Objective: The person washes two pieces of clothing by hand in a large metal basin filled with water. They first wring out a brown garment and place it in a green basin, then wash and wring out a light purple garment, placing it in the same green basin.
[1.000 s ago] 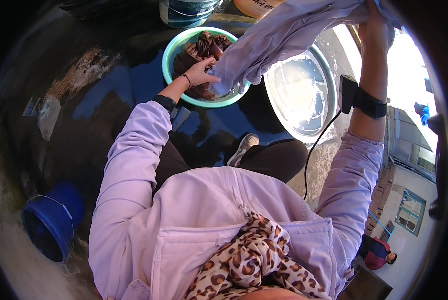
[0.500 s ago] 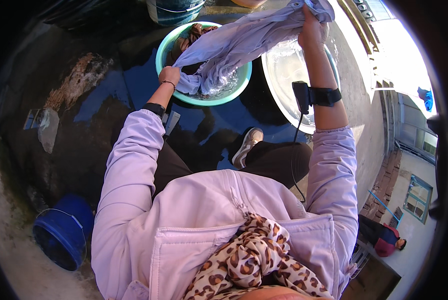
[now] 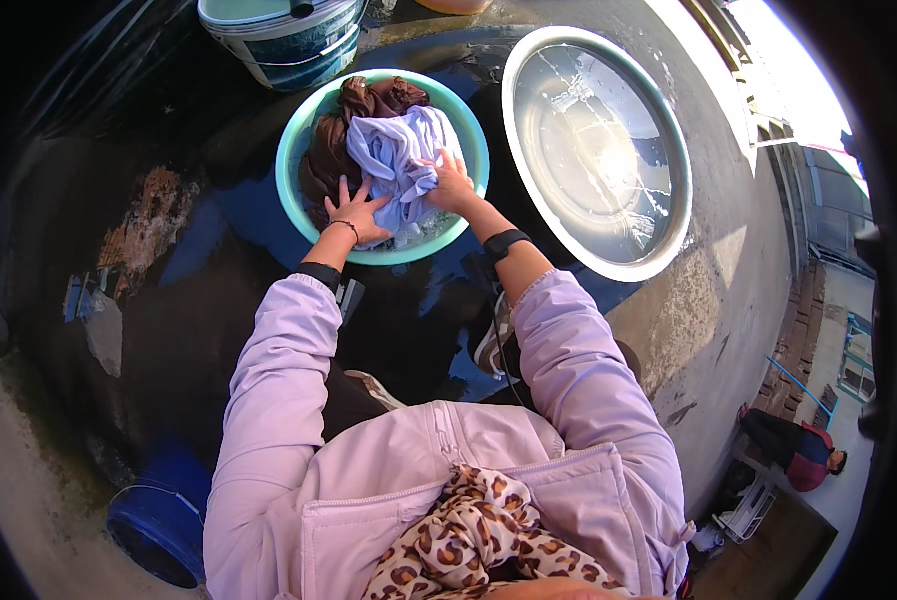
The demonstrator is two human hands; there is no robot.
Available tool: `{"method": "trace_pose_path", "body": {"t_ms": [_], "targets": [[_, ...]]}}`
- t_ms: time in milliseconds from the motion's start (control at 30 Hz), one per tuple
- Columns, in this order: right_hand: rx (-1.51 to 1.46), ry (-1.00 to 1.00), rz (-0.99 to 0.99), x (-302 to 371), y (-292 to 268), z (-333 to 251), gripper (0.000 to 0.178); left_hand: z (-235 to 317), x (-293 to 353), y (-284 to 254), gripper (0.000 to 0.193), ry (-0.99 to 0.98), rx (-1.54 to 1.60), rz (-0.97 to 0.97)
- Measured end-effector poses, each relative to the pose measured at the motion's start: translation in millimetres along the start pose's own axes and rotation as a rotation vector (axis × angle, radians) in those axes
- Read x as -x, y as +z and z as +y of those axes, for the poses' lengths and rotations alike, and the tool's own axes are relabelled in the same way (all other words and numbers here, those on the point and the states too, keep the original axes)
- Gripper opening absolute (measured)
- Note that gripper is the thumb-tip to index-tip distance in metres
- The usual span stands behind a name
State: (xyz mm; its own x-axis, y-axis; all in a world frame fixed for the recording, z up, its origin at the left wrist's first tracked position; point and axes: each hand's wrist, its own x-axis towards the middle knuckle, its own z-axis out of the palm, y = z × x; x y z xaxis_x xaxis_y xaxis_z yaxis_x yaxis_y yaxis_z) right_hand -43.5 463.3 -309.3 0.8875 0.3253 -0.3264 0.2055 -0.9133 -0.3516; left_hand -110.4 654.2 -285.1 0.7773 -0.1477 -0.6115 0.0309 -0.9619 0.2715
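Observation:
A bunched light purple garment [image 3: 404, 150] lies in the mint-green basin [image 3: 297, 225], partly over a dark brown cloth [image 3: 331, 160]. Sudsy water shows along the basin's near side. My left hand [image 3: 357, 215] rests on the garment's near left edge with its fingers spread. At the garment's right side, my right hand [image 3: 452, 187] presses against the fabric, its fingers stretched out over the folds.
A wide metal basin [image 3: 589, 160] of water stands to the right. At the back left is a teal bucket [image 3: 299, 50] with a wire handle. A blue bucket [image 3: 159, 520] sits at the lower left. A person [image 3: 794, 450] stands far off at the right.
The garment, earlier stretched between both hands with its right end raised over the metal basin, is now lowered and bunched in the green basin. My right hand came down and left; both hands loosened their grip.

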Motion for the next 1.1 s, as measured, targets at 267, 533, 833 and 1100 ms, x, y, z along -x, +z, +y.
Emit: {"method": "trace_pose_path", "body": {"t_ms": [267,533,833,1100], "targets": [[0.183,0.070,-0.465,-36.5,28.7,-22.8,0.063,-23.6,-45.9,31.2,0.069,-0.069,-0.013,-0.285],[0.130,-0.116,-0.621,-81.7,70.9,-6.0,0.051,-32.7,-68.7,53.4,0.057,-0.049,0.074,-0.229],[0.199,-0.134,-0.519,-86.4,48.2,-0.1,0.044,-7.5,-11.8,15.2,0.049,-0.251,0.158,0.246],[-0.432,-0.308,0.075,-76.6,-16.6,-3.7,0.062,0.5,-2.9,-4.7,0.075,-0.103,-0.111,-0.032]]}}
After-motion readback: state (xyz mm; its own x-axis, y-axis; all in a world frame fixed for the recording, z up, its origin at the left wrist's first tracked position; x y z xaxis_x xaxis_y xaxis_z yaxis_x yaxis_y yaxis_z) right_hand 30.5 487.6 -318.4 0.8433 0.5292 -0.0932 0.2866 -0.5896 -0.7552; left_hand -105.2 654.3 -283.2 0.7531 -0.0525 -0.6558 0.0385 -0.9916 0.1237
